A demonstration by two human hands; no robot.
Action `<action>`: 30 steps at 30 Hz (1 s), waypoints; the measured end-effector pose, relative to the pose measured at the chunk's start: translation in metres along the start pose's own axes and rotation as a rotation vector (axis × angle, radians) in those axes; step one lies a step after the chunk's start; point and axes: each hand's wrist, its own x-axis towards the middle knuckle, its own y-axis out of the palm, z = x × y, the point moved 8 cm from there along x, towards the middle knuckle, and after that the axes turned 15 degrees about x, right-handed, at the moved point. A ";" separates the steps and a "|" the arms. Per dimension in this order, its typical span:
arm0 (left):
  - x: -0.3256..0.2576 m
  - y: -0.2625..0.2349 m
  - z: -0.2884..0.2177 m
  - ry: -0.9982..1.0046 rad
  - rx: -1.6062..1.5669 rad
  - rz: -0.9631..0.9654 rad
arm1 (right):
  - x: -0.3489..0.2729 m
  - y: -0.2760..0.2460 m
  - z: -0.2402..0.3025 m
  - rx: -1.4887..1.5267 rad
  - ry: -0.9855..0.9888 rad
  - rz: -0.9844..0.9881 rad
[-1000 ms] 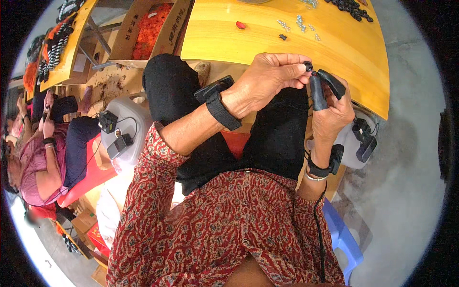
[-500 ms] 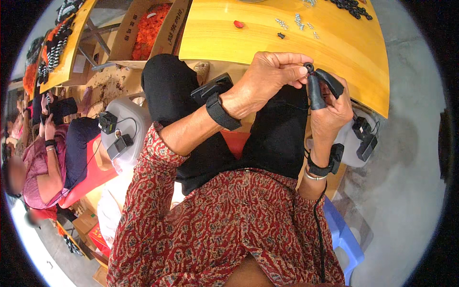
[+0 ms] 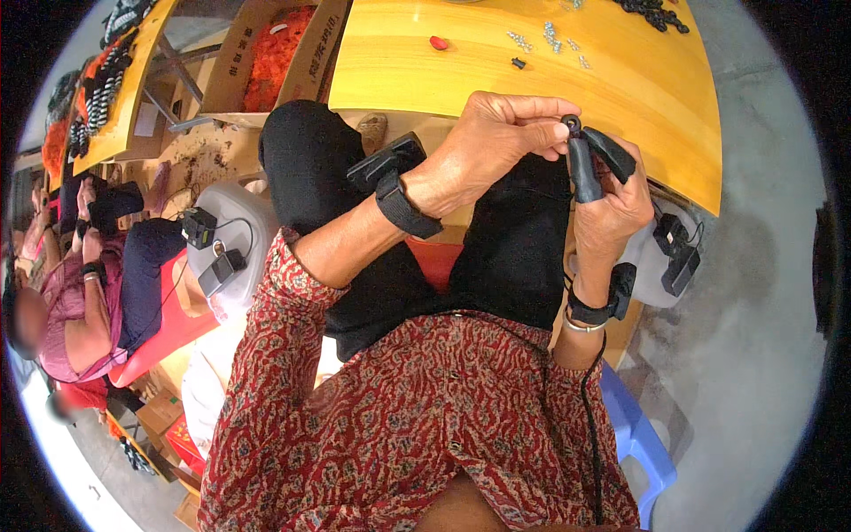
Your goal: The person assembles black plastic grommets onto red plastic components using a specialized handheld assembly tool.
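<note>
Over the table's near edge, my right hand (image 3: 607, 208) grips a pliers-like tool (image 3: 584, 173) with two thick black handles spread apart. Its jaws are mostly hidden by my fingers and a small black ring-shaped part (image 3: 572, 121). Thumb and forefinger of my left hand (image 3: 505, 131) pinch that part at the tool's head. On the yellow table (image 3: 399, 75) beyond my hands lie a small black piece (image 3: 519, 63), a red piece (image 3: 438, 43) and several tiny silvery pieces (image 3: 552, 37). A pile of black parts (image 3: 654, 12) sits at the far right.
A cardboard box (image 3: 315, 62) with orange material stands left of the table. Grey stools with small devices (image 3: 232, 232) (image 3: 675, 253) flank me. Another person (image 3: 84, 293) sits at the left beside a second table (image 3: 142, 71) with striped items. A blue stool (image 3: 634, 434) is behind at right.
Both hands stay nearly in place. My left wrist has shifted slightly leftward, and the tool's handle has turned a little. The other person's hands at the left have moved.
</note>
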 end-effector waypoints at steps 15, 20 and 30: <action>0.003 -0.004 -0.004 0.049 0.088 -0.101 | 0.003 0.001 0.013 -0.135 -0.051 0.061; 0.000 -0.005 -0.008 0.037 0.147 -0.105 | 0.002 0.002 0.013 -0.149 -0.076 0.064; 0.003 -0.009 -0.005 0.029 0.238 -0.056 | 0.000 0.007 -0.001 0.049 0.105 0.136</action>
